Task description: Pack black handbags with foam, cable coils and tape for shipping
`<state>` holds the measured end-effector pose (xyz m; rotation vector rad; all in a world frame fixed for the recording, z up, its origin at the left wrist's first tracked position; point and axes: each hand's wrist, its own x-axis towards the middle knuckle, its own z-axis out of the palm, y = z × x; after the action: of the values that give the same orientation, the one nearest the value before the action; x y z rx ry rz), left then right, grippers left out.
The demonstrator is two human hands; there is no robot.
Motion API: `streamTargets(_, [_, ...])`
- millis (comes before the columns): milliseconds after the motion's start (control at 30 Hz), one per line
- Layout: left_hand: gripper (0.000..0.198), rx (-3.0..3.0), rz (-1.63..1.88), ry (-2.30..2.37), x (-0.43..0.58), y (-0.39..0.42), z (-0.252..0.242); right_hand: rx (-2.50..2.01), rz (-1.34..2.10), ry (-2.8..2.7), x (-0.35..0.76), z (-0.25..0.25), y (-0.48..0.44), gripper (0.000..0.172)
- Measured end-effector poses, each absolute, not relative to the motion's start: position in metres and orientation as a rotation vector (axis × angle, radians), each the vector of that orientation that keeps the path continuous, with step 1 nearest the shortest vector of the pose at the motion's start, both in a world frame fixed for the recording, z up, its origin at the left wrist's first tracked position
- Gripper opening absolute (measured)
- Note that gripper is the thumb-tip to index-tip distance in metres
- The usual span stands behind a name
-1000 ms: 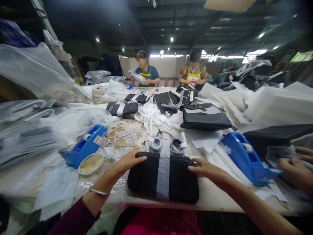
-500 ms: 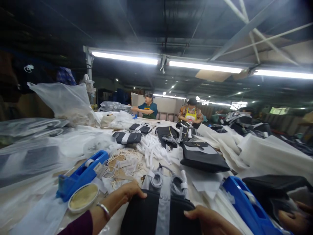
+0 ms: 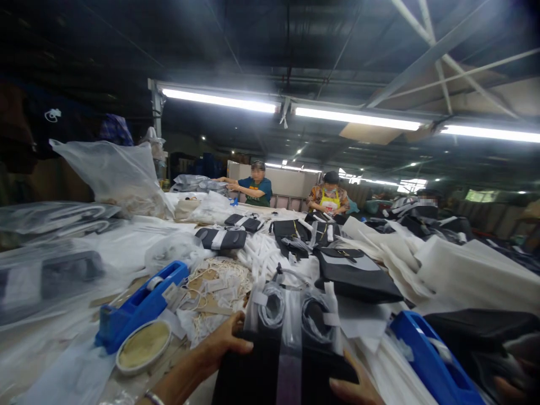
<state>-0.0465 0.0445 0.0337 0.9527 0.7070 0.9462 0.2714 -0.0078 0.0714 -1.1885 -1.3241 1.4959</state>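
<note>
A black handbag (image 3: 257, 368) is held low in front of me, with a pale strip running down its middle and plastic-wrapped loops on its top. My left hand (image 3: 232, 340) grips its left edge, thumb lying over the front face. On the opposite edge my right hand (image 3: 354, 382) is closed the same way, partly cut off by the frame. Left of the bag stands a blue tape dispenser (image 3: 141, 304), beside a round tub (image 3: 143, 346) with yellowish content. White cords (image 3: 223, 275) lie heaped just beyond my left hand.
Another blue tape dispenser (image 3: 434, 354) stands at right, near a co-worker's blurred hand (image 3: 510, 388) and black bag. More black bags (image 3: 358, 275) and white sheets (image 3: 472, 270) cover the table's right side. Plastic-wrapped items (image 3: 50, 275) lie left. Two people (image 3: 257, 188) work across the table.
The handbag has risen and tipped, so its wrapped loops stand higher and nearer. Both my hands have kept hold of it. The co-worker's hand at right has shifted lower.
</note>
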Motion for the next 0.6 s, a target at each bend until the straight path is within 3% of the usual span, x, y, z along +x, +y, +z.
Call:
streamTargets(133, [0.053,0.909,0.988,0.708,-0.041,0.067,0.053,-1.157,1.479,-1.102,0.261,0.105,0.006,0.068])
streamTargets(333, [0.044,0.653,1.196,0.345,-0.024,0.157,0.089,-1.273,1.574,-0.865,0.268,0.175,0.115,0.041])
streamTargets(467, [0.044,0.314,1.467,0.183,0.008,0.221,0.046,-1.347,1.507,-0.819,0.254,0.223,0.244,0.03])
streamTargets(600, [0.046,0.177,1.159,0.486,0.049,0.255,-0.031,-1.166,1.447,-0.915,0.199,0.241,0.391,0.02])
